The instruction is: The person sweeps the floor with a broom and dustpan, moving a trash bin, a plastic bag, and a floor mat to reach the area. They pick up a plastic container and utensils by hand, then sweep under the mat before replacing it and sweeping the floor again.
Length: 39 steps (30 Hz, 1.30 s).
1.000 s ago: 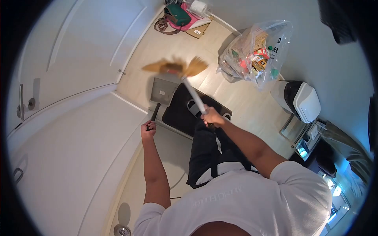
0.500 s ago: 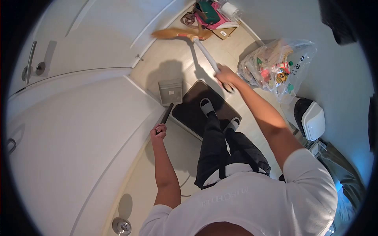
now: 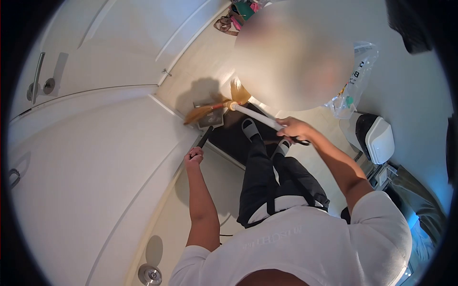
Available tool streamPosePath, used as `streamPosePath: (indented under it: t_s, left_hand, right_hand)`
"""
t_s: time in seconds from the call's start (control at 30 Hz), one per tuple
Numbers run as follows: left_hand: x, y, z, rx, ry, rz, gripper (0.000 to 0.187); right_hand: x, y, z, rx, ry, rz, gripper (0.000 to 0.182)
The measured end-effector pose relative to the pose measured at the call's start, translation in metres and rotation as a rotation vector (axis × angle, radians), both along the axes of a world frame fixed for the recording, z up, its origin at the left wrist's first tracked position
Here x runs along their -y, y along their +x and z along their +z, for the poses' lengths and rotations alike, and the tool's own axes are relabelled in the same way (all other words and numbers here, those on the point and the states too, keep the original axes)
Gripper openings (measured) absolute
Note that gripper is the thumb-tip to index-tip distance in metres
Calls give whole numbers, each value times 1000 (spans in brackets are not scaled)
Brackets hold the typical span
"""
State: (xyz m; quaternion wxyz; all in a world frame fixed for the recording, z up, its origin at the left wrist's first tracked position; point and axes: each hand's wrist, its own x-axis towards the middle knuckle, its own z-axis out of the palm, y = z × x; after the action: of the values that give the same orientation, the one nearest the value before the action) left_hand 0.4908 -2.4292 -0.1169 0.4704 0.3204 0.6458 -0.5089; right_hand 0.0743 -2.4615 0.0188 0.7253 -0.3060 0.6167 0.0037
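My left hand (image 3: 193,156) is closed round the black handle of a grey dustpan (image 3: 218,119), which lies by the corner of the dark mat (image 3: 228,132). In my right hand (image 3: 292,128) is the pale stick of a broom (image 3: 255,116), gripped near its top end, where a dark loop hangs. The broom's orange-brown bristles spread across the dustpan and hide much of its pan. My feet, in grey and white slippers, stand on the mat.
White doors (image 3: 95,157) close in the left side. A clear plastic bag (image 3: 352,90) of rubbish and a white bin (image 3: 380,143) stand on the right. Bags (image 3: 242,12) lie at the top. A round blurred patch hides part of the floor.
The broom head has come from the far floor back toward me, onto the dustpan. My right hand has moved nearer and to the right. My left hand and the dustpan have hardly moved.
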Motion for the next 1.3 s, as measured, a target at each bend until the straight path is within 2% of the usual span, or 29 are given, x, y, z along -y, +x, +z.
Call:
streamPosePath:
  t_s: [0.07, 0.13, 0.2, 0.27, 0.33, 0.37, 0.4, 0.47, 0.5, 0.53, 0.6, 0.67, 0.7, 0.77, 0.8, 0.83, 0.9, 0.93, 1.0, 1.03, 1.1, 1.13, 1.17, 1.23, 1.3]
  left_hand:
    - [-4, 4, -8, 8, -16, 31, 15]
    - [-3, -2, -6, 73, -22, 6, 16]
    - [-1, -6, -1, 139, -27, -14, 18]
    - [3, -8, 4, 78, 59, -56, 17]
    - [-3, -10, -11, 117, 1, -93, 24]
    - [-6, -9, -13, 156, -51, -132, 31]
    - [-10, -7, -9, 161, -48, -147, 31]
    - [-20, -9, -5, -62, -149, -117, 24]
    - [-25, -10, -8, -133, -180, -65, 19]
    - [-30, -12, -11, -217, -202, -23, 15]
    - [-35, -14, -20, -245, -196, -136, 15]
    - [-39, -26, -17, -264, -277, -222, 15]
    - [-38, -32, -10, -281, -267, -255, 15]
    - [-40, -49, 3, -96, -272, -566, 15]
    - [-40, -61, 15, -102, -276, -592, 15]
    - [-38, -74, 28, -86, -272, -697, 14]
    - [-35, -99, 47, -78, -285, -872, 15]
    - [-34, -116, 53, -83, -288, -899, 15]
    - [-34, -158, 73, -143, -293, -1065, 16]
    - [-34, -184, 81, -158, -301, -1118, 18]
    - [-32, -229, 77, -164, -283, -1199, 18]
    - [-29, -255, 91, -155, -250, -1257, 18]
    - [-30, -283, 95, -251, -238, -1297, 16]
    - [-40, -325, 91, -316, -235, -1326, 16]
    - [-52, -368, 87, -383, -232, -1350, 15]
  right_hand:
    - [3, -12, 50, -102, -22, 75, 57]
    - [18, -12, 60, -231, -229, 276, 53]
    - [17, -8, -6, -342, -480, 301, 46]
    - [28, 20, -5, -353, -278, 120, 41]
    - [10, 29, -65, -399, -284, 221, 57]
    - [-4, 28, -74, -416, -275, 297, 59]
    - [-14, 23, -58, -412, -269, 283, 59]
    - [-42, -6, -23, -212, -118, 189, 62]
    - [-69, -24, -24, -83, -103, -49, 64]
    - [-102, -48, -21, -113, -96, -89, 64]
    - [-167, -80, 15, -54, -35, -308, 62]
    - [-239, -110, 44, -217, -39, -184, 61]
    - [-266, -123, 74, -231, 79, -309, 60]
    - [-307, -144, 138, -239, 238, -584, 58]
    - [-328, -153, 159, -234, 282, -739, 58]
    - [-349, -161, 169, -231, 280, -765, 58]
    - [-390, -177, 187, -292, 470, -1157, 62]
    - [-412, -188, 184, -287, 471, -1185, 62]
    - [-457, -214, 150, -309, 390, -1481, 50]
    - [-470, -238, 129, -205, 393, -1621, 22]
    - [-483, -270, 83, -124, 367, -1803, 7]
    - [-481, -289, 85, -2, 336, -1917, 8]
    - [-480, -295, 69, 118, 277, -2034, 9]
    - [-473, -310, 42, 7, 81, -1900, 10]
    - [-457, -332, 14, 87, -58, -1903, 10]
